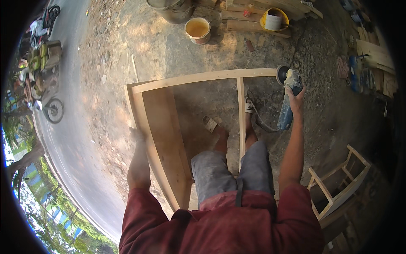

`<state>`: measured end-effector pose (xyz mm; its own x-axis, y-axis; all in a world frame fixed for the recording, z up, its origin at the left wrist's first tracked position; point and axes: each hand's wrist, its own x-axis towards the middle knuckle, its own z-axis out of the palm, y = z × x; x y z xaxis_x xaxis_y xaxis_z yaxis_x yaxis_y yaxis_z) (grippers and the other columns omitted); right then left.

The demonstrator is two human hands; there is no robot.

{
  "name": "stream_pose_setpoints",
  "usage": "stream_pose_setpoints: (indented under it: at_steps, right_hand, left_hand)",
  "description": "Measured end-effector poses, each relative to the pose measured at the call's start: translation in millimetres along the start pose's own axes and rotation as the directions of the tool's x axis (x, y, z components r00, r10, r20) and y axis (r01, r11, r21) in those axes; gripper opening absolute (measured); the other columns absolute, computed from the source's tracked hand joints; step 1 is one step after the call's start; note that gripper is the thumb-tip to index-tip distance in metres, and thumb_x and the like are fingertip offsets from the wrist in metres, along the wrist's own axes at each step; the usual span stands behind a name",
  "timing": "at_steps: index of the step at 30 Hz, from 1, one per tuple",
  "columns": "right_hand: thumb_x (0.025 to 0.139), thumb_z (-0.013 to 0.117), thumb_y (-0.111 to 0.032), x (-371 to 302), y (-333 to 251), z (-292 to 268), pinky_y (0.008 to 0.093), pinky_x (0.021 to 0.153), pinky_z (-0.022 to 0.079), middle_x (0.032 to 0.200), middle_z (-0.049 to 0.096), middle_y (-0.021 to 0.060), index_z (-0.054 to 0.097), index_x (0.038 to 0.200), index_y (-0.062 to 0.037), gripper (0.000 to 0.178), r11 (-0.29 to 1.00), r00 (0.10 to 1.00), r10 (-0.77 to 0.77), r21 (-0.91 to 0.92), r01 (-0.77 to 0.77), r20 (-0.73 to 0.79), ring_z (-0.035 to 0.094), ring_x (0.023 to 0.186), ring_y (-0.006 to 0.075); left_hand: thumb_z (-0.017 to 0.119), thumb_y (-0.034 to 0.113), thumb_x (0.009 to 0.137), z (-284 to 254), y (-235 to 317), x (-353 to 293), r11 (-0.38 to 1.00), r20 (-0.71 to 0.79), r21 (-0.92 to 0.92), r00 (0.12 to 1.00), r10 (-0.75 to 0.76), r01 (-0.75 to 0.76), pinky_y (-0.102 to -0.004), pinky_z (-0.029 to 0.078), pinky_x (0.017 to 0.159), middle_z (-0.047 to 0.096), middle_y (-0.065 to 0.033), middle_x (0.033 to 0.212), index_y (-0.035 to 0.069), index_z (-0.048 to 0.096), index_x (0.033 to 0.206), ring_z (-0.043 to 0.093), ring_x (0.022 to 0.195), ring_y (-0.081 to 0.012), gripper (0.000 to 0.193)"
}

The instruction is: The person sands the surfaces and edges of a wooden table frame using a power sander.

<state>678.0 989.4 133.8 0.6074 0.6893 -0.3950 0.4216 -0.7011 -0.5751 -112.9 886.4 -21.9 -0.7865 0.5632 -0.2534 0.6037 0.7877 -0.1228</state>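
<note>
While both arms reach forward, the person: dressed in a dark red short-sleeved shirt (pixel 228 224) and grey knee-length shorts (pixel 213 175); pale sandals (pixel 210 124) on the feet.
Left hand (pixel 136 134): at the outer edge of the frame's left side board; fingers blurred, so cannot tell whether they clasp it or only rest there.
Right hand (pixel 294 94): fingers wrapped round the head end of a blue-and-dark handheld power tool (pixel 285 113) with a round disc.
Disc (pixel 281 75): at the right end of the far rail, overlapping it in view; contact pressure cannot be told.
Cord (pixel 264 126): curves from the tool's lower end toward the right foot.
Frame: large, pale, bare wood (pixel 203 76), in front of the person, between the hands; deep board along its left, narrow crossbar (pixel 241 114) between the legs in view.
Small frame: pale wooden, open-barred (pixel 332 202), at lower right, apart from the large one.
Buckets: white, yellowish contents (pixel 198 36); larger greyish (pixel 171 12) just beyond.
Planks: pale lengths (pixel 249 26) beside a yellow round container (pixel 286 25).
Road: grey paving (pixel 74 63) at far left, loaded motorcycle (pixel 54 111) upon it.
</note>
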Motion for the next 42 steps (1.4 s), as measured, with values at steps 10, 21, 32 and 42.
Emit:
stream_pose_setpoints:
  at_steps: [10,21,32,42]
  right_hand:
    - [0.083,0.077,-0.049,-82,-72,78,0.0557,0.098,0.049,0.134,0.056,0.0336,0.023,0.154,-0.0066,0.098,0.986,0.978,-0.168,0.018,0.167,0.121,0.06,0.118,0.0515]
    - [0.079,0.081,-0.044,-184,-155,204,0.0569,0.085,0.057,0.119,0.065,0.0342,0.026,0.152,-0.0087,0.098,0.791,0.719,-0.573,0.035,0.611,0.393,0.068,0.1,0.0519]
    - [0.08,0.08,-0.043,-151,-147,169,0.0571,0.085,0.056,0.112,0.068,0.0309,0.025,0.154,-0.0127,0.098,0.867,0.782,-0.467,0.043,0.496,0.411,0.069,0.099,0.0516]
    - [0.088,0.072,-0.057,10,39,-5,0.0532,0.118,0.035,0.158,0.03,0.0319,0.013,0.159,0.0087,0.114,0.985,0.983,-0.172,0.028,0.171,0.06,0.037,0.145,0.044]
  left_hand:
    - [0.038,0.065,0.096,-32,9,-12,0.779,0.026,-0.526,0.922,-0.387,0.342,-0.0526,0.048,0.087,0.071,-0.0338,0.097,-0.014,0.071,0.101,0.067,0.093,-0.0464,0.086]
    - [0.035,0.059,0.094,-58,36,-36,0.815,0.096,-0.456,0.93,-0.354,0.357,-0.052,0.045,0.098,0.069,-0.0326,0.116,-0.01,0.071,0.114,0.066,0.107,-0.0455,0.08]
    - [0.034,0.06,0.092,-67,41,-45,0.74,0.124,-0.533,0.903,-0.412,0.411,-0.0533,0.047,0.095,0.07,-0.0311,0.113,-0.008,0.072,0.11,0.067,0.103,-0.046,0.08]
    - [0.03,0.064,0.096,-91,65,-65,0.777,0.093,-0.467,0.898,-0.43,0.421,-0.053,0.049,0.093,0.071,-0.0281,0.114,0.003,0.075,0.112,0.067,0.105,-0.0465,0.078]
